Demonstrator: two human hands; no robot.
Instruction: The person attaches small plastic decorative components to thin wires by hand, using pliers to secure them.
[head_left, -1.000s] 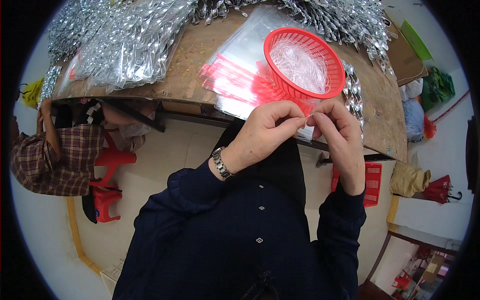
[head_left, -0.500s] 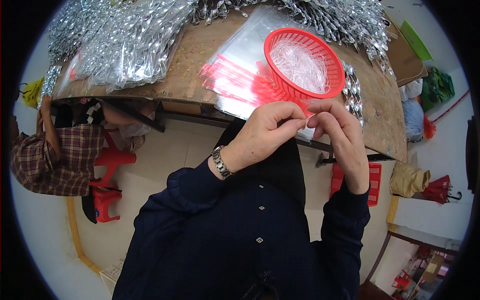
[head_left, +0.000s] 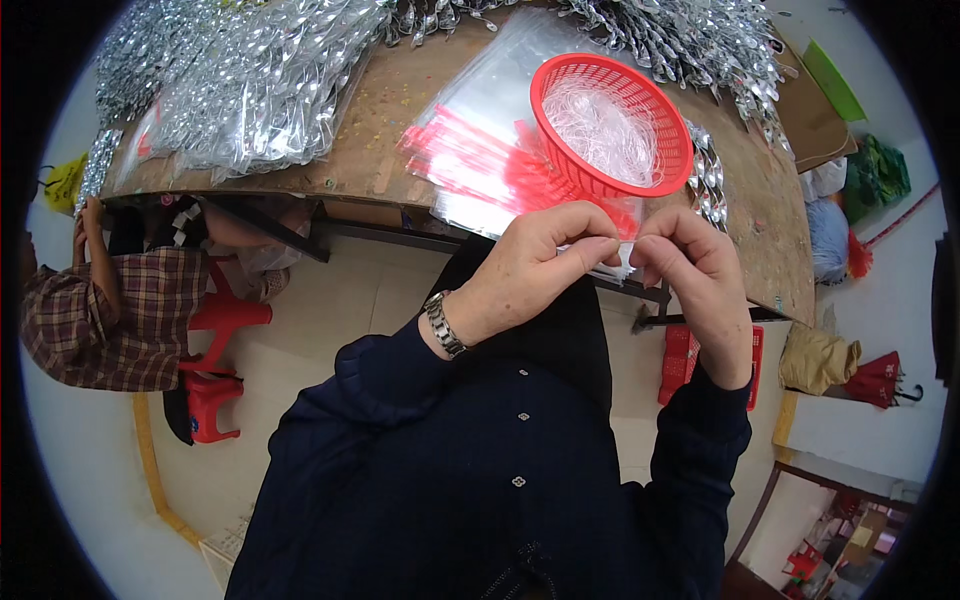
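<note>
My left hand (head_left: 545,258), with a metal watch on its wrist, is closed in a pinch of thumb and forefinger. Facing it, my right hand (head_left: 692,265) pinches in the same way, fingertips a small gap away. Whatever the fingers hold is too fine to make out. Both are raised at the table's front edge, just below a red plastic basket (head_left: 567,150) of tangled clear thread (head_left: 603,128). Under and beside the basket lies a stack of clear plastic bags (head_left: 480,90) with red-printed ends. Twisted silver strips (head_left: 708,180) lie right of the basket.
Heaps of silver twisted strips (head_left: 270,90) cover the back and left of the wooden table (head_left: 755,220). At far left a person in a plaid shirt (head_left: 140,310) works near red stools (head_left: 212,400). A red crate (head_left: 680,365) is under the table; an umbrella (head_left: 872,380) leans at right.
My right hand has moved a little right and down, away from the left, opening a gap between the fingertips. The left hand has barely moved.
</note>
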